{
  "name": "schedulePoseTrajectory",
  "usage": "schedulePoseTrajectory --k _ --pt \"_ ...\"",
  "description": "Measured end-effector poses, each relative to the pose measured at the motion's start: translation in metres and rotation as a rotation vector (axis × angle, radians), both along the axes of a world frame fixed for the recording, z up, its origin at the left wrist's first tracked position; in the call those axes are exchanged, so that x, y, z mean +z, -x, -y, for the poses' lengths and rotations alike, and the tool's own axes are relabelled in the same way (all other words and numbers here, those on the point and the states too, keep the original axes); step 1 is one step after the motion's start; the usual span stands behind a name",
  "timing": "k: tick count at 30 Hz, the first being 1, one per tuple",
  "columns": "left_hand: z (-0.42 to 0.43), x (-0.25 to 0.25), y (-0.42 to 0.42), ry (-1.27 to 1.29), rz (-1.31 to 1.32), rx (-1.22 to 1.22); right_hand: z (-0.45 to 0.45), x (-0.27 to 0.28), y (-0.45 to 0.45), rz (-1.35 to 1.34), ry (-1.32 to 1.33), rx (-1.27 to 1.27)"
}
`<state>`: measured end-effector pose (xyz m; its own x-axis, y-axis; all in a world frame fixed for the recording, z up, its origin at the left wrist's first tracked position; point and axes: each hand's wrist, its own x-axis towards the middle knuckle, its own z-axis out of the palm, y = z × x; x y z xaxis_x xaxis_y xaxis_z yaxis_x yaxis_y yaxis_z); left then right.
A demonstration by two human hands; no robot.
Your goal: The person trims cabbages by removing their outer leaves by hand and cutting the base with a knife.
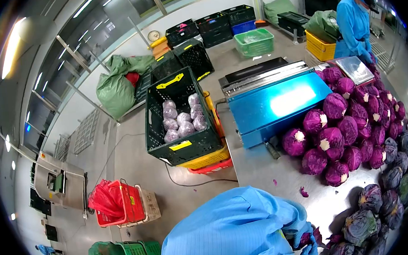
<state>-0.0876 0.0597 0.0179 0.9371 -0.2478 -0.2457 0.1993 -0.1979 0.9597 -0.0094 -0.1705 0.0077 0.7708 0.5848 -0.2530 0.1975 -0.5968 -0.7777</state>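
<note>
At steel table [258,175], hands [308,251] by purple cabbage [305,240]; grip opening, hold unclear; yellow crate label [180,145] unreadable.

A produce-packing workroom is being indicated. Purple cabbages [336,106] are being held in a heap on 1 metal table [258,171] at the right of the frame, beside 1 blue-topped machine [277,99]. Wrapped heads [184,119] are being kept in 1 dark crate [168,150] at centre. Black crates [213,29] are being stacked at top centre, and blue workwear [352,22] is being worn at upper right.
</note>
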Motion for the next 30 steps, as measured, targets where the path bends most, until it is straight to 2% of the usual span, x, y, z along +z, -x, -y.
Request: schedulePoseTrajectory --k 5,7,8,9,11,12,13,14,16,18,20,23,25,26,27,29,30 --pt "0.001 0.027 0.003 0.075 -0.052 -0.014 0.04 -0.032 -0.01 0.148 0.038 -0.113" --pt "-0.007 0.058 0.001 0.144 -0.107 -0.071 0.059 -0.017 0.011 0.085 -0.026 -0.192" --pt "0.002 0.019 -0.013 0.039 -0.152 -0.218 0.063 -0.001 0.023 0.02 -0.08 -0.236" --pt "-0.001 0.008 -0.005 0.023 -0.124 -0.126 0.065 0.013 0.034 0.182 -0.035 -0.321" --pt "-0.005 -0.014 0.007 -0.013 -0.064 0.057 0.094 0.017 0.044 0.213 0.072 -0.58" --pt "-0.01 0.0 0.008 0.003 -0.159 0.04 0.121 -0.019 0.046 0.513 0.025 -0.594" --pt "-0.008 -0.003 0.013 0.19 -0.202 0.134 0.085 0.066 0.044 0.088 0.553 -0.781" --pt "-0.001 -0.002 0.021 0.457 -0.316 0.263 0.1 0.053 0.051 0.203 0.508 -0.821" --pt "0.006 0.006 0.022 0.563 -0.247 0.331 0.082 0.063 0.057 0.231 -0.005 -0.883" --pt "0.015 0.008 0.018 0.545 -0.065 0.304 0.059 0.066 0.065 0.071 -0.202 -0.757" --pt "0.023 0.023 0.01 0.414 0.051 0.235 0.028 0.111 0.066 -0.118 -0.2 -0.575" --pt "0.034 0.05 0.007 0.178 0.262 0.224 0.002 0.13 0.071 0.041 -0.219 -0.469" --pt "0.036 0.067 0.005 0.068 0.41 0.204 0.008 0.13 0.069 -0.096 -0.29 -0.462" --pt "0.033 0.067 0.005 0.187 0.301 0.183 0.012 0.128 0.067 -0.162 -0.326 -0.454" --pt "0.03 0.067 0.005 0.307 0.191 0.163 0.016 0.123 0.066 -0.061 -0.358 -0.384" --pt "0.034 0.071 0.009 0.563 -0.013 0.18 0.023 0.122 0.064 -0.261 -0.508 -0.396" --pt "0.034 0.07 0.013 0.685 -0.196 0.195 0.024 0.121 0.065 -0.363 -0.582 -0.402"
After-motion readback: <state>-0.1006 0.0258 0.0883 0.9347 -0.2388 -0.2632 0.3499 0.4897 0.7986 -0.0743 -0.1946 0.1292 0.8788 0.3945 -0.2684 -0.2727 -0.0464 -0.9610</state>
